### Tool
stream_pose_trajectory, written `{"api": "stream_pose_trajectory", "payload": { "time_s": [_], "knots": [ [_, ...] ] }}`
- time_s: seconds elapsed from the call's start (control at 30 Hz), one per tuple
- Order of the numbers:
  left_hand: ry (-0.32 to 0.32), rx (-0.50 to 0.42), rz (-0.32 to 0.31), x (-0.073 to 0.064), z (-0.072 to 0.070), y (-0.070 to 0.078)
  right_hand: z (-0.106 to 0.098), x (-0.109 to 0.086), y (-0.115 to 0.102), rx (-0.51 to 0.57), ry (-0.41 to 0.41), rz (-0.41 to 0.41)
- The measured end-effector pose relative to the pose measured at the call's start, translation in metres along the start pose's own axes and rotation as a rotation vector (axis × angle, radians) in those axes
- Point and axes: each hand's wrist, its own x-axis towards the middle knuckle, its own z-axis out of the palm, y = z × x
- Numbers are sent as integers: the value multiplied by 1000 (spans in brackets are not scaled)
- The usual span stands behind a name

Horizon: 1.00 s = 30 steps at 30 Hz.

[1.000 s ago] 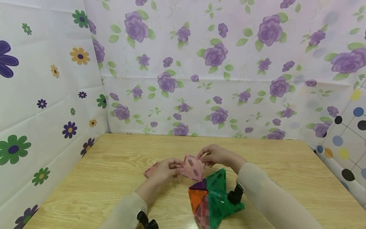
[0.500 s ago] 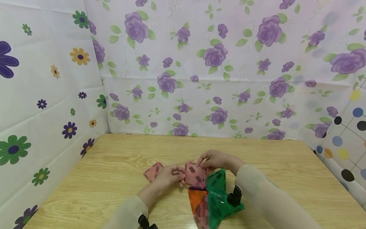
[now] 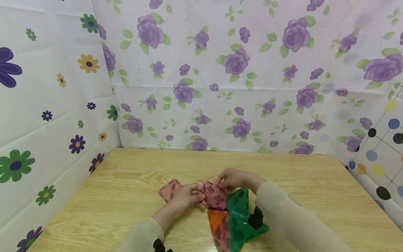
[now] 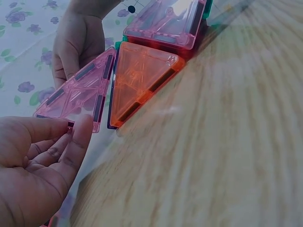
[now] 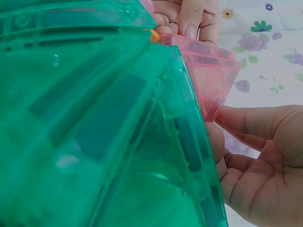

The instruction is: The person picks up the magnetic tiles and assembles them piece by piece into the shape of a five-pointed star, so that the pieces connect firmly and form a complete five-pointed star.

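Observation:
Both hands pinch a pink translucent magnetic tile (image 3: pixel 215 196) at the back edge of a cluster of joined magnetic tiles. My left hand (image 3: pixel 189 195) holds its left corner between thumb and fingers, as the left wrist view shows. At its upper right edge, my right hand (image 3: pixel 233 178) grips it with thumb and fingertips. In the cluster are green tiles (image 3: pixel 240 218), an orange triangle tile (image 3: pixel 216 217) and a pink triangle tile (image 3: pixel 223 233). In the left wrist view the held tile's edge lies right beside the orange one. A purple tile there is nearly hidden.
Another pink tile (image 3: pixel 170 189) lies on the wooden table (image 3: pixel 126 196), just behind my left hand. Floral cloth (image 3: pixel 214 115) hangs along the table's back and left sides. A dotted cloth (image 3: pixel 382 154) is at the right. Each wrist carries a small black camera.
Both hands have lowered the pink tile toward me, down to the cluster's back edge, where it now covers the purple tile. The other pink tile shows more fully beside my left hand.

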Motion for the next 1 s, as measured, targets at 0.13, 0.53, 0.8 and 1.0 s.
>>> {"api": "stream_pose_trajectory", "payload": {
  "time_s": [0.13, 0.53, 0.8, 1.0],
  "knots": [
    [-8, 9, 3, 0, 2, -1, 3, 1, -2, -32, 12, 18],
    [7, 48, 8, -2, 6, -1, 6, 3, -1, -144, 3, 35],
    [21, 70, 8, -4, 9, 3, 5, 2, -1, -145, 1, 38],
    [54, 179, 24, -4, 8, 9, 1, -2, -3, -115, 17, 26]
  ]
}}
